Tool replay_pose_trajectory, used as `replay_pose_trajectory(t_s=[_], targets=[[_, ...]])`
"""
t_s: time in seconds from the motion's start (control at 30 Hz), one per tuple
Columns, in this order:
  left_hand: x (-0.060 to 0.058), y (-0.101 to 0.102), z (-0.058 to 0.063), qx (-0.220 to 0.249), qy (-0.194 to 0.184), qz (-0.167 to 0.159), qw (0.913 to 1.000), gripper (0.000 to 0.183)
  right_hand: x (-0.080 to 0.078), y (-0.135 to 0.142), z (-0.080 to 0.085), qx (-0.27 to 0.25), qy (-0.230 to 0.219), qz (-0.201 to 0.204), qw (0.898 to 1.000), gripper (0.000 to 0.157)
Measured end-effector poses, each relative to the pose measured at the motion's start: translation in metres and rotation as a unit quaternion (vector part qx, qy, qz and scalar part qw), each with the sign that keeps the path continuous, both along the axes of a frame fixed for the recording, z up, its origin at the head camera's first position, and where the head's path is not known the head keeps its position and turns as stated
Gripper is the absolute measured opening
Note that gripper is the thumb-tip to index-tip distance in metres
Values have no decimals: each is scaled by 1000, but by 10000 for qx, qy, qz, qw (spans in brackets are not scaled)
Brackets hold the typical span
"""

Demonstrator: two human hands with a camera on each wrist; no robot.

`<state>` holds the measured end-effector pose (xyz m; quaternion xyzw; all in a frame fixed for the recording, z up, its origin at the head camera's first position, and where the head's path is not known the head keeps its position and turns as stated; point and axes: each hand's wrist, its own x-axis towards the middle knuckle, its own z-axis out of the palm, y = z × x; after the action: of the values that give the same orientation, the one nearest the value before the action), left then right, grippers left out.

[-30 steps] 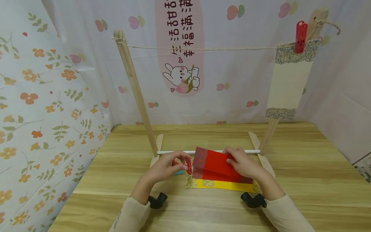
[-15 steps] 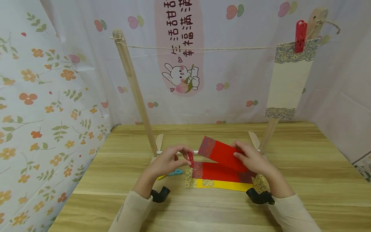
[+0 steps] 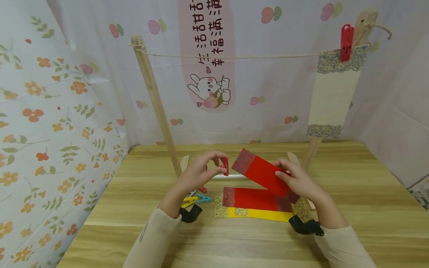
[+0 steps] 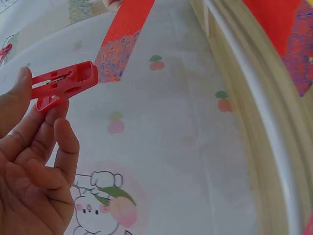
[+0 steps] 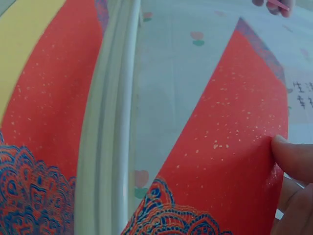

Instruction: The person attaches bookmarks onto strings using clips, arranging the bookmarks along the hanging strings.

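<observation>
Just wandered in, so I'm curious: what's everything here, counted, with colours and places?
table: one, wood-toned, below
posts: two, pale, either side
string: one, tan, between posts
rod: one, white, between posts
hanging strip: one, cream, string's right
upper clip: one, red, its top
held clip: one, red, left grip
held strip: one, red, right grip
lower strip: one, red, on table
yellow strips: count unclear, yellow, beneath
loose clips: several, yellow, blue, red, left of strips
printed cloths: several, whitish, left, behind
wrist devices: two, black, wrists
sleeves: two, cream, forearms
left grip, right grip: two, bare, centre
</observation>
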<state>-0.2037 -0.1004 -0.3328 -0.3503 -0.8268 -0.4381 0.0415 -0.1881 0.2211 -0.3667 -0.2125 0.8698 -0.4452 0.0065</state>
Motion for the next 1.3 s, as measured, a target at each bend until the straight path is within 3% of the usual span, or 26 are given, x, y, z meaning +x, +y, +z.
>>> replay_pose_trajectory(t_s=[0.4,0.57,0.7,0.8,0.93,1.1,1.3], targets=[[-13,9,36,328,702,51,9970,33,6,-1,13,-661,217,-492,9964,19],[-18,14,51,604,899,153,9940,33,8,-2,18,-969,474,-900,9901,21],[-20,17,62,737,1105,187,9910,34,9,-1,20,-1505,613,-1067,9809,20],[-22,20,70,825,1344,213,9873,37,8,0,24,-2142,651,-1127,9681,17],[-25,27,81,1024,1668,182,9805,38,6,1,31,-3039,662,-1266,9419,19],[-28,36,96,1377,1920,69,9717,38,4,2,43,-3580,827,-1557,9169,20],[-27,48,112,1679,1694,208,9709,35,1,0,54,-4071,967,-1972,8866,16]])
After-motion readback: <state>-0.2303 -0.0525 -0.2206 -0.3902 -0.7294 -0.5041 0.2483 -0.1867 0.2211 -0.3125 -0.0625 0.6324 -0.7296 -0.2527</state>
